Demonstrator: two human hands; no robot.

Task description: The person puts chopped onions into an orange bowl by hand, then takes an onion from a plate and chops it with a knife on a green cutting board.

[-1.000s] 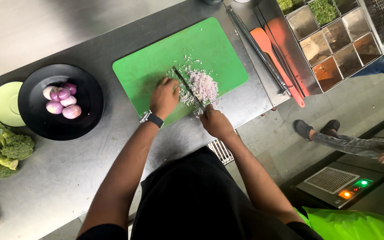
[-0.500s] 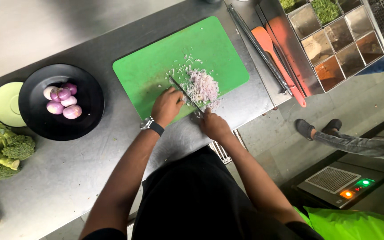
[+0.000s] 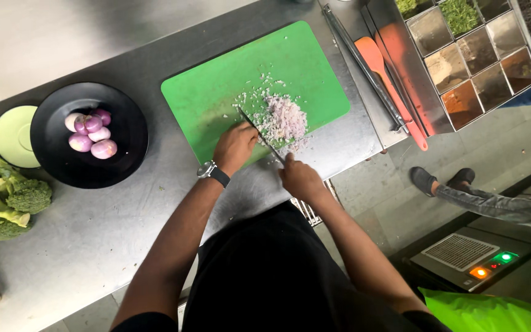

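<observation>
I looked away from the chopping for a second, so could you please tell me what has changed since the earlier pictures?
Little changed. The knife rocked slightly over the chopped onion, with the left hand shifting a bit along the blade's spine. The right hand kept its grip on the handle. The green cutting board, black bowl and broccoli stayed put.

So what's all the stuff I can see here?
cutting board: one, green, on the steel counter
chopped onion: one pale purple pile, on the board
knife: one, dark blade, beside the pile
black plate: one, left of board
peeled onions: about five, purple-white, on plate
small plate: one, pale green, far left
broccoli: a few green pieces, left edge
spatula: one, orange, right
left hand: on the blade
right hand: holds the handle
</observation>
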